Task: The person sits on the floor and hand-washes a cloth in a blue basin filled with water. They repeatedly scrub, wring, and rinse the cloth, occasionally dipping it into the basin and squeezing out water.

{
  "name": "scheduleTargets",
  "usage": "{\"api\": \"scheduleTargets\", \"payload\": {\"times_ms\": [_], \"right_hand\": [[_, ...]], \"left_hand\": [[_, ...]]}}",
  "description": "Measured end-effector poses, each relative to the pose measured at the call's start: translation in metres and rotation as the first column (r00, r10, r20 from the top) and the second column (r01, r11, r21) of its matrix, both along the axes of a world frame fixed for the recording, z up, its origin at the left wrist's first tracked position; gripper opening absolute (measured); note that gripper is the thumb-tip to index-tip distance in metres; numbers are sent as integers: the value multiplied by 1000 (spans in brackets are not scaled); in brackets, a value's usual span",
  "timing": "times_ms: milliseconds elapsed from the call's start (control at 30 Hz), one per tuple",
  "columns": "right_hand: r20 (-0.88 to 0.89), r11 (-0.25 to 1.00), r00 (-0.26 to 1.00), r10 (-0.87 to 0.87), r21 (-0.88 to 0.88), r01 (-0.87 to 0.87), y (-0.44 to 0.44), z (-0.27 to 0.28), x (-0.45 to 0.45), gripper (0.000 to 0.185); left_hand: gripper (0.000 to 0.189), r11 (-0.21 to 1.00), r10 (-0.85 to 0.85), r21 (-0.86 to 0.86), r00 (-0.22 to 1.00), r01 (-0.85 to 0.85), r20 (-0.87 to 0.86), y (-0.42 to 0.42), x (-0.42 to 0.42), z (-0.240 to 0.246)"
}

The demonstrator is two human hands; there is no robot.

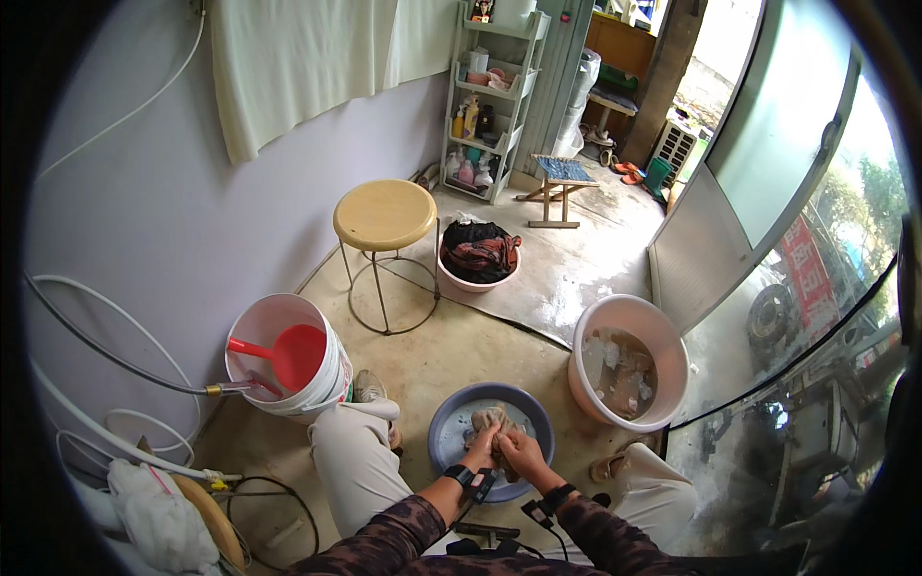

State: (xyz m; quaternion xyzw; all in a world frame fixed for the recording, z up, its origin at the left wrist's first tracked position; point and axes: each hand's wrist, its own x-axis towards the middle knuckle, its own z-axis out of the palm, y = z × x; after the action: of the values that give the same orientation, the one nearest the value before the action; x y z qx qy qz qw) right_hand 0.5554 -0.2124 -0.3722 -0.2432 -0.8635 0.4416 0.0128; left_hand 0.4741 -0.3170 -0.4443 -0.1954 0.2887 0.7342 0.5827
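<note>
Both hands are together over a blue-grey plastic basin (439,410) of cloudy, sudsy water on the floor between my knees. My left hand (484,450) grips a wet brownish cloth (493,417), which bunches up beyond the fingers. Pressed close beside it, my right hand (520,452) is closed on the same cloth. Part of the cloth hangs below the hands towards the near side of the basin. Its full shape is hidden by the fingers. Each wrist wears a black strap with a small wired device.
A white bucket (241,317) holding a red dipper (299,356) stands left, with a hose (130,363) reaching it. On the right is a pink tub (580,360) of murky water. Ahead are a round stool (385,216), a basin of dark clothes (479,248) and a shelf rack (497,93).
</note>
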Motion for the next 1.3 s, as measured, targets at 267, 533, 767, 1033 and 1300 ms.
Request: {"api": "scheduleTargets", "payload": {"times_ms": [267,533,767,1033,1300], "right_hand": [[201,397,964,-174,-881,256,14,-18,38,42],[-336,970,911,-238,-32,242,23,-15,-20,22],[-219,957,965,-142,-278,78,-18,8,-23,33],[-94,919,921,-377,90,385,-16,2,-35,41],[76,896,957,-280,378,232,-25,11,-23,47]], "left_hand": [[47,960,185,232,978,-158,-100,9,-12,6],[48,993,91,81,993,-84,-80,6,-1,-8],[54,983,39,182,994,-20,-101,-7,-3,-7],[43,994,-24,108,1000,24,0,6,16,-5],[53,1000,20,10,994,-19,-106,-1,11,-10]]}}
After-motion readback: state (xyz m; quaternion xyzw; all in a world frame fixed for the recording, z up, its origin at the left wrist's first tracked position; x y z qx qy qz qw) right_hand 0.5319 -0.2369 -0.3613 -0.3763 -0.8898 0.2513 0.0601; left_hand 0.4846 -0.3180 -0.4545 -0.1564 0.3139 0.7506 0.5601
